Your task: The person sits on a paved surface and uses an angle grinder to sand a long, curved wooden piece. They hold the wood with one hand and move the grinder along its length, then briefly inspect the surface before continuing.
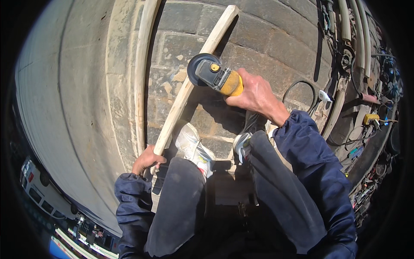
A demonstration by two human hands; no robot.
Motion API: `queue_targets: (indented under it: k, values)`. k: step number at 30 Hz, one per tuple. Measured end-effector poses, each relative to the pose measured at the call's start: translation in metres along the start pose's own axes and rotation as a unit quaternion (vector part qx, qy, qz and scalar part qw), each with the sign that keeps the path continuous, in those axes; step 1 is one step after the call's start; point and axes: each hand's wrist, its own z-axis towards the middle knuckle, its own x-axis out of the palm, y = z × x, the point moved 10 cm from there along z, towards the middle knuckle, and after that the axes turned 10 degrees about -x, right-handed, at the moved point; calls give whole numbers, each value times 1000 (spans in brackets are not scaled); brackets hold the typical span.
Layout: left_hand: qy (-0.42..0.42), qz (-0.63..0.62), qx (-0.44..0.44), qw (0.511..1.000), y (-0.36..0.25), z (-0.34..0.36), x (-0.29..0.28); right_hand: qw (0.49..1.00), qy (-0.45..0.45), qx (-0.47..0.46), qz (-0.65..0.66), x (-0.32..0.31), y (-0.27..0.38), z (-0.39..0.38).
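Yellow grinder (231, 83) in right hand (256, 95), left hand (145, 160) gripping pole (176, 114)

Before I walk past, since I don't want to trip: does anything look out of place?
Yes: a dark cable lies in a loose loop on the paving, right of the right hand; it might catch a foot. Farther right, small items lie jumbled.

Head-worn fisheye, downward over both hands (257, 93) (145, 160)

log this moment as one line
left hand: holds wooden strip, near end | right hand: grips yellow grinder | disc: over strip, contact unclear | second strip: left
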Motion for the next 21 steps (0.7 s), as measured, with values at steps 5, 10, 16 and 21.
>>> queue_targets:
  k: [5, 10, 16, 21]
  values:
    - [25, -47, 5, 999, -1, -4, 2, 993, 51, -107, -25, 59, 30, -24]
    - [32, -50, 6, 998, 3, -2, 4, 999, -30, 25, -17, -2, -16, 7]
    - [17, -54, -1, 998, 5, 1, 1, 991, -81, 99, 33, -51, -57, 20]
    - [17, -42, 5, 999, 5, -3, -1, 999, 24, -32, 27, 38, 24, -25]
